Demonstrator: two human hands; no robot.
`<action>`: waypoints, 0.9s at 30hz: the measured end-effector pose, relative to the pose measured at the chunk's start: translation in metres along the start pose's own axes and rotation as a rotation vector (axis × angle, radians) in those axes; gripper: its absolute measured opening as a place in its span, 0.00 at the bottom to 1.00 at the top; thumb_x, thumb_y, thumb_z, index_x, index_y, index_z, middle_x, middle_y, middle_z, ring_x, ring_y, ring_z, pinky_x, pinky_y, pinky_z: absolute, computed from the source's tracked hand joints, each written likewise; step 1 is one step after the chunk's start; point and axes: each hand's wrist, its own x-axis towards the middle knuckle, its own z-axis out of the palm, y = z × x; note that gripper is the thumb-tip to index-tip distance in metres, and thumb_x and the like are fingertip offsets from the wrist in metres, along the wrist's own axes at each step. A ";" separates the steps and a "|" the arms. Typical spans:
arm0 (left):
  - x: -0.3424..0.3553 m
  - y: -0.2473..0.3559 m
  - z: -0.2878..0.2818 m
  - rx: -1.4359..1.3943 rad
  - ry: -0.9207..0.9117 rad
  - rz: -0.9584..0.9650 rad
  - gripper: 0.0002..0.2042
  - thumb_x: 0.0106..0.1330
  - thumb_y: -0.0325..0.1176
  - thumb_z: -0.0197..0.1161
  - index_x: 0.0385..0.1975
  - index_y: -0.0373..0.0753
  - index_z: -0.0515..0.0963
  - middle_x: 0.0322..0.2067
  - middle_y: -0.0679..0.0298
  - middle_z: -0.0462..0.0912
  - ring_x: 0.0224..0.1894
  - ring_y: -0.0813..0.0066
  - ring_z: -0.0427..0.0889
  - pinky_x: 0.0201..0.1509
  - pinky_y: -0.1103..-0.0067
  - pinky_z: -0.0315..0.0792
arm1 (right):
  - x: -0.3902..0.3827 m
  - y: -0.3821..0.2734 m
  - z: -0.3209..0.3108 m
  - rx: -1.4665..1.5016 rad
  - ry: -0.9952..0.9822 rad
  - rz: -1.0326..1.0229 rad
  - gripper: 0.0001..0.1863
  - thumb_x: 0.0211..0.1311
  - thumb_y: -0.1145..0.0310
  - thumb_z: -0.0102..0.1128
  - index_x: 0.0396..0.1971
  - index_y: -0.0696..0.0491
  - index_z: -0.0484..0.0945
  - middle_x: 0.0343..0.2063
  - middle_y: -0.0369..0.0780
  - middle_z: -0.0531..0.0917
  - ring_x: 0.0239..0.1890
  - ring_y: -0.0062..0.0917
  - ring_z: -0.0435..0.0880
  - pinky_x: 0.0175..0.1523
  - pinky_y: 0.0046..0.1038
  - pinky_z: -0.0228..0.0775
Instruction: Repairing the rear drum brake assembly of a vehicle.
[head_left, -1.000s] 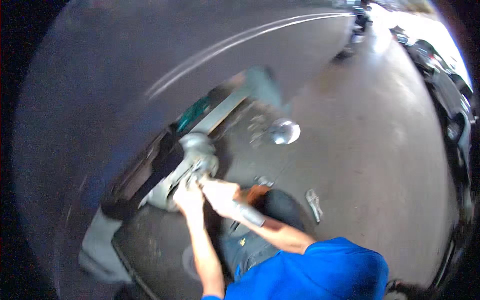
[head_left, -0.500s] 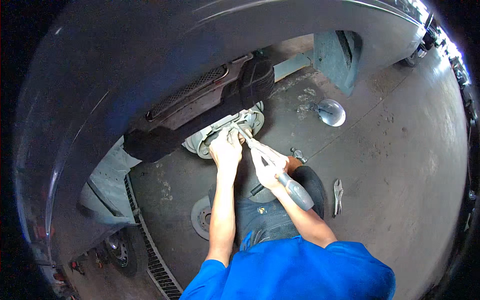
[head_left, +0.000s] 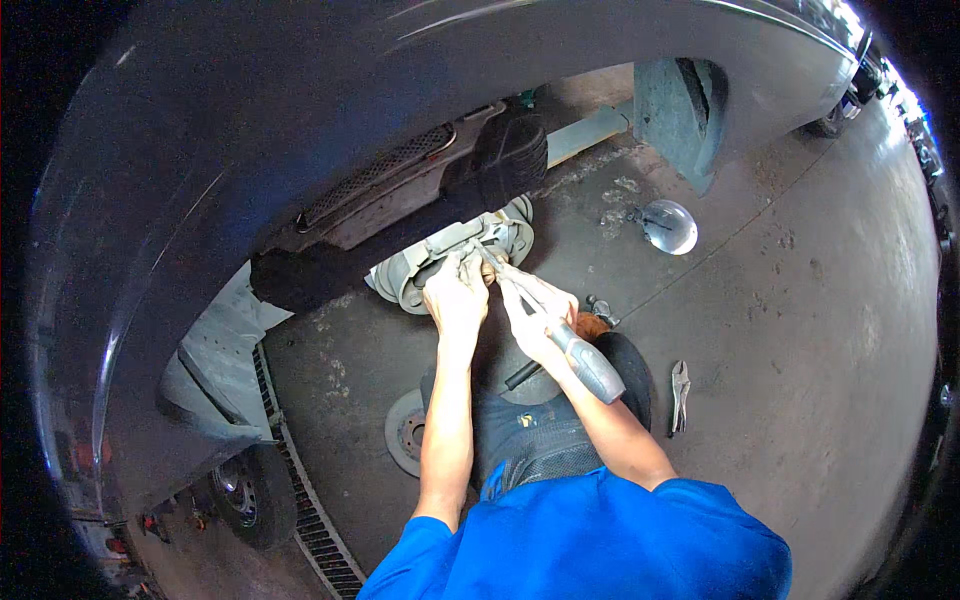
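Note:
Under the wheel arch of a dark car, both my hands are at a pale, dusty brake assembly. My left hand is closed at its near side, fingertips pinched on a small part I cannot make out. My right hand grips what looks like long-nose pliers with a thick grey handle. Their slim end points up and left into the brake assembly, close to my left fingertips. Behind my right forearm lies a hammer, its black handle end showing at the other side.
On the floor, locking pliers lie to the right and a shiny round dish stands farther off. A brake disc or drum rests left of my legs. Grey lift arms reach under the car. A floor grating runs at lower left.
The view has shifted slightly. The pliers' grey handle has swung a little up and left. Both hands stay at the brake assembly.

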 end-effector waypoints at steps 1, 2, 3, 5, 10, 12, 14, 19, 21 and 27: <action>0.000 -0.001 -0.001 0.005 0.001 0.000 0.16 0.61 0.41 0.63 0.34 0.31 0.82 0.23 0.43 0.81 0.27 0.45 0.82 0.32 0.63 0.75 | 0.002 -0.003 -0.001 -0.014 -0.021 -0.023 0.07 0.57 0.77 0.62 0.35 0.62 0.82 0.35 0.47 0.86 0.38 0.35 0.88 0.45 0.28 0.80; -0.001 -0.001 -0.001 0.006 0.001 0.000 0.16 0.61 0.41 0.63 0.33 0.31 0.82 0.23 0.43 0.81 0.27 0.45 0.82 0.32 0.63 0.75 | 0.005 -0.005 -0.003 -0.031 -0.040 -0.046 0.07 0.57 0.77 0.62 0.35 0.62 0.82 0.35 0.47 0.86 0.38 0.35 0.88 0.45 0.28 0.80; -0.002 -0.001 -0.002 0.006 0.003 -0.001 0.16 0.61 0.41 0.63 0.33 0.31 0.82 0.23 0.43 0.81 0.27 0.45 0.82 0.32 0.63 0.75 | 0.007 -0.007 -0.003 -0.031 -0.042 -0.048 0.07 0.57 0.77 0.62 0.35 0.62 0.82 0.35 0.47 0.86 0.38 0.35 0.88 0.45 0.28 0.80; -0.003 0.001 -0.004 -0.040 -0.009 -0.009 0.16 0.61 0.41 0.63 0.34 0.31 0.82 0.23 0.43 0.81 0.27 0.44 0.82 0.32 0.63 0.75 | 0.011 -0.009 -0.003 -0.036 -0.063 -0.083 0.07 0.56 0.78 0.61 0.34 0.62 0.82 0.35 0.47 0.86 0.37 0.35 0.88 0.44 0.29 0.80; 0.001 0.027 -0.002 0.028 -0.034 0.006 0.16 0.58 0.37 0.66 0.37 0.28 0.82 0.30 0.41 0.83 0.32 0.46 0.84 0.40 0.64 0.77 | 0.009 0.014 -0.005 -0.013 -0.033 -0.206 0.01 0.56 0.78 0.61 0.27 0.58 0.80 0.25 0.42 0.84 0.26 0.33 0.85 0.33 0.31 0.78; 0.002 0.034 0.000 -0.072 -0.050 0.040 0.17 0.59 0.37 0.66 0.39 0.28 0.81 0.32 0.42 0.84 0.34 0.50 0.85 0.42 0.66 0.77 | 0.005 0.017 -0.015 0.167 -0.006 -0.208 0.04 0.59 0.74 0.59 0.25 0.56 0.77 0.23 0.42 0.81 0.27 0.35 0.82 0.33 0.31 0.75; 0.005 0.026 -0.013 -0.011 -0.018 0.083 0.15 0.60 0.34 0.65 0.39 0.28 0.81 0.32 0.43 0.84 0.34 0.51 0.85 0.43 0.67 0.78 | -0.013 0.017 0.001 0.435 -0.168 0.208 0.05 0.57 0.75 0.61 0.31 0.60 0.80 0.29 0.46 0.83 0.32 0.37 0.84 0.39 0.33 0.78; 0.002 0.005 -0.002 -0.126 -0.032 0.061 0.13 0.61 0.30 0.63 0.40 0.26 0.80 0.36 0.44 0.84 0.38 0.53 0.85 0.44 0.69 0.77 | -0.004 0.027 0.009 0.077 -0.092 -0.174 0.15 0.59 0.74 0.56 0.44 0.64 0.78 0.42 0.51 0.83 0.43 0.42 0.85 0.49 0.34 0.78; 0.003 0.010 -0.002 -0.145 -0.043 0.059 0.13 0.60 0.29 0.63 0.41 0.26 0.80 0.37 0.44 0.84 0.38 0.52 0.85 0.45 0.69 0.77 | -0.003 0.031 0.008 0.082 -0.082 -0.207 0.15 0.58 0.74 0.56 0.45 0.64 0.78 0.43 0.51 0.83 0.43 0.42 0.84 0.50 0.34 0.77; 0.001 0.014 -0.001 -0.052 -0.038 0.113 0.12 0.60 0.27 0.62 0.41 0.27 0.80 0.37 0.45 0.84 0.38 0.53 0.85 0.46 0.70 0.76 | -0.013 0.036 0.009 0.002 -0.081 -0.197 0.18 0.57 0.74 0.57 0.47 0.64 0.77 0.43 0.51 0.83 0.43 0.42 0.84 0.49 0.34 0.78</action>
